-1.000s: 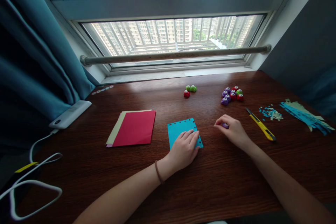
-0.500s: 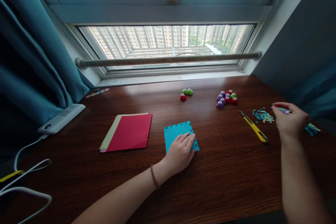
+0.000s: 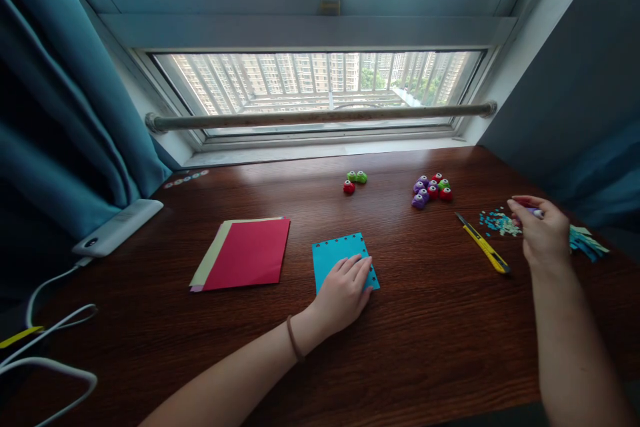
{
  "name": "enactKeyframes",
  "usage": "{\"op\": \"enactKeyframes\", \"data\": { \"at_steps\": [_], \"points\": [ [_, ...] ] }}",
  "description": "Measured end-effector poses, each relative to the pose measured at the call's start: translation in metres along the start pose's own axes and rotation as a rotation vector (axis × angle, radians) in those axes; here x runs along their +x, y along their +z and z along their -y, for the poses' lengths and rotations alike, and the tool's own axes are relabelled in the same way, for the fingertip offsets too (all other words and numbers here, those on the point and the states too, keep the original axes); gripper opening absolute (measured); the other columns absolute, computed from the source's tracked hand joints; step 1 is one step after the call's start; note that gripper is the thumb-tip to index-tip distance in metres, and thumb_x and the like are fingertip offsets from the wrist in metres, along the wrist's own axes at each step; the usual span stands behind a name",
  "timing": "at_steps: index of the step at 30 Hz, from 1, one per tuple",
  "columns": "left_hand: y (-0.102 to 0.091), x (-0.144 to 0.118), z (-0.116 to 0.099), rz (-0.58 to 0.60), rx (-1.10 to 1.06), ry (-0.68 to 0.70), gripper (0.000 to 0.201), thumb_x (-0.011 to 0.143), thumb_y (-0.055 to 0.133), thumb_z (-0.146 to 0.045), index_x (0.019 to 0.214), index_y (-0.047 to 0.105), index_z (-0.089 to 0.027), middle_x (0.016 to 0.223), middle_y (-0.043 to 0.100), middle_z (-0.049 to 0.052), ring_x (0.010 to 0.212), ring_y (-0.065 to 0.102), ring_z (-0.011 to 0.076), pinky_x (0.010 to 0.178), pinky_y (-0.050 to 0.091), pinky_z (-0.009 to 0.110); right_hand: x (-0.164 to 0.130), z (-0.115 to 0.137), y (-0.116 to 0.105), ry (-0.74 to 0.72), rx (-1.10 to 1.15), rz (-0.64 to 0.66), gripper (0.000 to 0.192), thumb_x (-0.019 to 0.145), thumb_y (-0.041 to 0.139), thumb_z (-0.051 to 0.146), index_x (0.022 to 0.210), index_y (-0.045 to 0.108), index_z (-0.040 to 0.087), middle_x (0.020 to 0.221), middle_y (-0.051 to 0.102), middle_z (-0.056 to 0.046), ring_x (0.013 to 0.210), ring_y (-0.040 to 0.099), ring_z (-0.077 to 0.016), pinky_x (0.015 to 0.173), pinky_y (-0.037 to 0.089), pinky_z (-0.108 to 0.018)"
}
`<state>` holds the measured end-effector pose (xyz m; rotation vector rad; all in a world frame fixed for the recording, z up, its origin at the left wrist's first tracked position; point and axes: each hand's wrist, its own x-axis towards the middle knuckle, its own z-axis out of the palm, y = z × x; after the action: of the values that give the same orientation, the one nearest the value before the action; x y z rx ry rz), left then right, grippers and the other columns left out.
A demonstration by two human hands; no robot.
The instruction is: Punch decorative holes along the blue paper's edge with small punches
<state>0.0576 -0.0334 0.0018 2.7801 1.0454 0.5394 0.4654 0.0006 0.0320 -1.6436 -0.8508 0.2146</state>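
The person sits at a dark wooden desk point(image 3: 200, 360) under the window, and the work in hand looks like punching small shapes along the border of a blue paper square point(image 3: 336, 255). The left hand point(image 3: 345, 290) lies flat on the near right part of that sheet, fingers spread slightly and pressing it to the wood; a row of tiny holes shows along its far edge and down its right side. The right hand point(image 3: 543, 232) hovers well off to the right, above a scatter of paper confetti point(image 3: 495, 222), with its fingers pinched around a small purple punch point(image 3: 534, 211), only a sliver of which shows past the fingertips. My reading is that the punch is being emptied over the waste pile, so this is a pause between punches, not a punch itself. The next move, as I judge it, calls for carrying the punch to an unpunched edge of the sheet, sliding the paper into its slot and lining it up with the existing row while the left hand pins the sheet. A yellow utility knife point(image 3: 484, 252) lies between the sheet and the confetti, blue paper strips point(image 3: 586, 242) sit just beyond the right hand, and a cluster of spare punches point(image 3: 430, 189) and 3 more punches point(image 3: 353, 181) rest near the window. A stack of red and cream paper point(image 3: 245, 252) lies to the left.
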Motion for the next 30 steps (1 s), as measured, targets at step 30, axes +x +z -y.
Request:
{"op": "enactKeyframes", "data": {
  "at_steps": [30],
  "points": [
    [0.003, -0.004, 0.001, 0.014, -0.005, -0.011, 0.045, 0.087, 0.047, -0.027, 0.129, 0.043, -0.012, 0.129, 0.051, 0.012, 0.119, 0.047, 0.0270, 0.099, 0.040, 0.043, 0.004, -0.021, 0.120, -0.344, -0.738, 0.249, 0.030, 0.072, 0.063, 0.031, 0.100, 0.068, 0.019, 0.104, 0.063, -0.009, 0.086, 0.058, -0.0257, 0.070, 0.044, -0.032]
  ]
}}
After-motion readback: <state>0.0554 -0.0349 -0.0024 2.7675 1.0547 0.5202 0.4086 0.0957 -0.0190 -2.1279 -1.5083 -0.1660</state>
